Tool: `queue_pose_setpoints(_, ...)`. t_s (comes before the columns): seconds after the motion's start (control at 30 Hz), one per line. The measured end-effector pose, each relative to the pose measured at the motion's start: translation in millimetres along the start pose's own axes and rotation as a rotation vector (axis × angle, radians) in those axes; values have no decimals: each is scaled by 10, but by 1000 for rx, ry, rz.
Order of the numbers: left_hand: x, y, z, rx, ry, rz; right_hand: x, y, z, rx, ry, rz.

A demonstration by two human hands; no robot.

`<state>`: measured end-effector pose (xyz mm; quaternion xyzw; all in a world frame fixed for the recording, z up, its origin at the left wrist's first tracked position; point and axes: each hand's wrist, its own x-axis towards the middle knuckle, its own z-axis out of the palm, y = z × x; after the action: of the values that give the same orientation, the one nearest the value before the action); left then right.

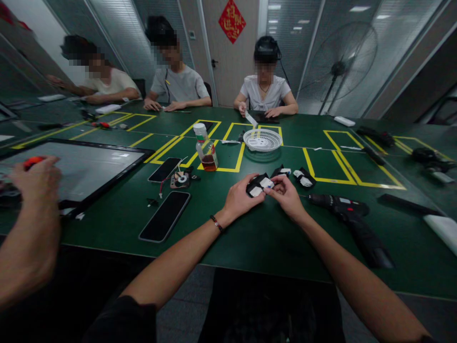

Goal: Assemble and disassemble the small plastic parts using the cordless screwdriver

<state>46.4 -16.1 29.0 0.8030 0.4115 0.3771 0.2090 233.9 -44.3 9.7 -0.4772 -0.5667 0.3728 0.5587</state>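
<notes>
My left hand [241, 202] grips a small black piece with white patches [255, 191], its fingers curled round the piece's left side. The fingertips of my right hand [286, 196] pinch at the right edge of the same piece, on a white and blue bit. What exactly the piece is cannot be made out. Just beyond my hands lie two similar black-and-white pieces, one [304, 179] to the right and another [284, 171] partly behind my fingers. A black cordless drill [339, 205] lies on its side to the right of my right hand.
Left of my hands are two phones [164, 216], a small coil part with wires [179, 179] and a bottle of reddish liquid [207, 155]. A white basket [262, 139] stands farther back. At far left, a co-worker's hand [34, 176] holds something orange over a large panel [89, 166].
</notes>
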Motion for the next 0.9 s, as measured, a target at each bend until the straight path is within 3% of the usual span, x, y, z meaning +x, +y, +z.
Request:
queue_pose_setpoints(0.23, -6, 6, -6, 6, -3, -13, -8, -33, -20, -166, 67, -142)
queue_pose_setpoints(0.43, 8, -22, -9, -39, 3, -46, 3, -36, -30, 9, -51, -18)
queue_pose_setpoints(0.73, -4, -31, 13, -28, -2, -19, -15, -12, -3, 0, -22, -2)
queue_pose_setpoints(0.9, -1, -95, 60, -92, -23, -75, -17, 77, -4, 36, -56, 52)
